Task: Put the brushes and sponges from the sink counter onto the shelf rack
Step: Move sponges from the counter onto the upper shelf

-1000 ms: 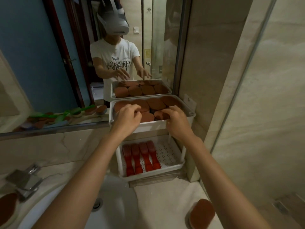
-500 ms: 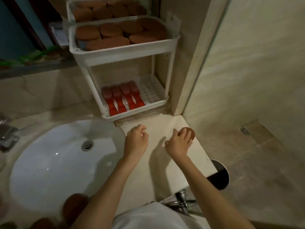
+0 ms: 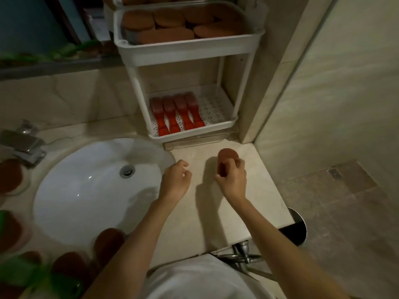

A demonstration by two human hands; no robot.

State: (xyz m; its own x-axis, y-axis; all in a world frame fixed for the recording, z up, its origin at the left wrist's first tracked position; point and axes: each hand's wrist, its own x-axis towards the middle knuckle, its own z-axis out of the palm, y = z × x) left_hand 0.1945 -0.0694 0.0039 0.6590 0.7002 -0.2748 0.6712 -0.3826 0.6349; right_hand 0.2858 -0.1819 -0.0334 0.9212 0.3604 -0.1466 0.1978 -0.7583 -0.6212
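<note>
Sponges, brown and round, fill the top tray of the white shelf rack. The rack stands at the far right corner of the table, against the wall. On the bottom tray of the rack lie four red brushes, side by side on its left half, with their handles toward the person. Just in front of the rack, near the far right corner of the table, the right grip holds one more brown sponge. Its fingers and thumb curl round the lower end of this sponge. The sponge stands up on end, with its round top toward the rack. I cannot tell if it touches the table or is a bit above it. The left grip is just beside the right one, at the right rim of the sink. Its fingers are loosely curled and it holds nothing. The sink is white and round, with a shiny drain in it, and a metal tap sits at the far left edge of the table. A sponge by the tap lies at the left edge, and a few near sponges lie along the near edge, beside the sink. Something green lies at the near left corner, too blurry to name. The person's white shirt shows at the bottom.
</note>
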